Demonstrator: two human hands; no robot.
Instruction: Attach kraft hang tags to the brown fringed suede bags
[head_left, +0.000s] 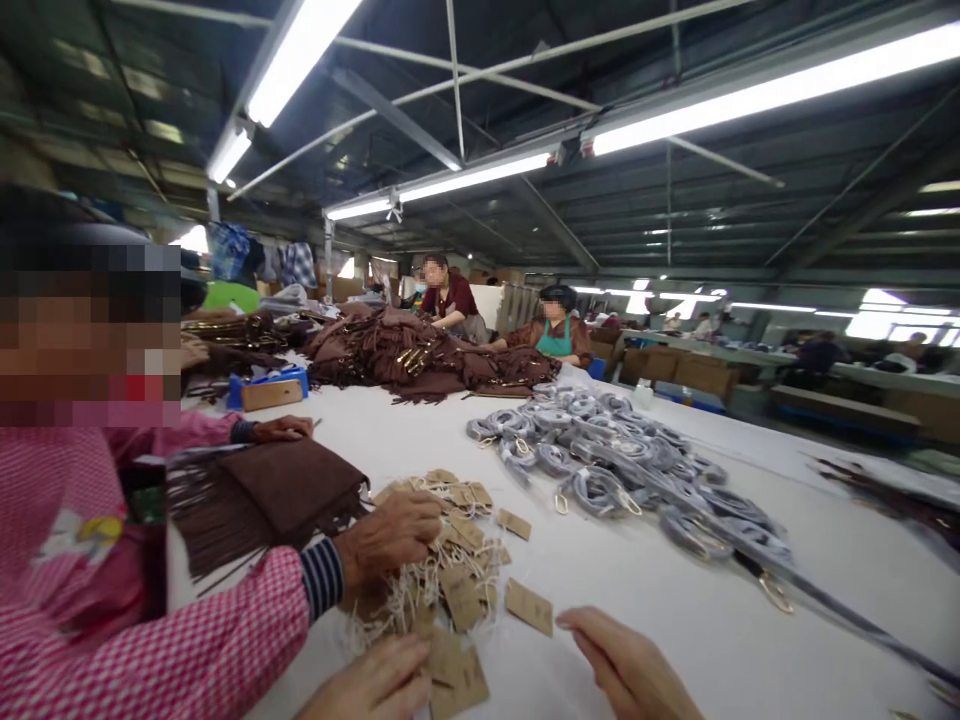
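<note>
A heap of brown card hang tags (463, 597) with white strings lies on the white table in front of me. At the heap's near edge, my left hand (379, 680) has its fingers stretched out beside a larger brown tag (459, 675), seemingly touching it. My right hand (630, 665) is to the right, fingers extended and nothing in it, close to a single tag (529, 606). A co-worker's hand (394, 530) in a striped cuff reaches into the same tags from the left.
Plastic-wrapped coiled straps (600, 450) with gold clasps cover the table's right middle. A brown fringed bag (296, 485) lies by the co-worker at left. Farther back are a pile of brown fringed pieces (375, 350), a blue holder (270, 385) and other people.
</note>
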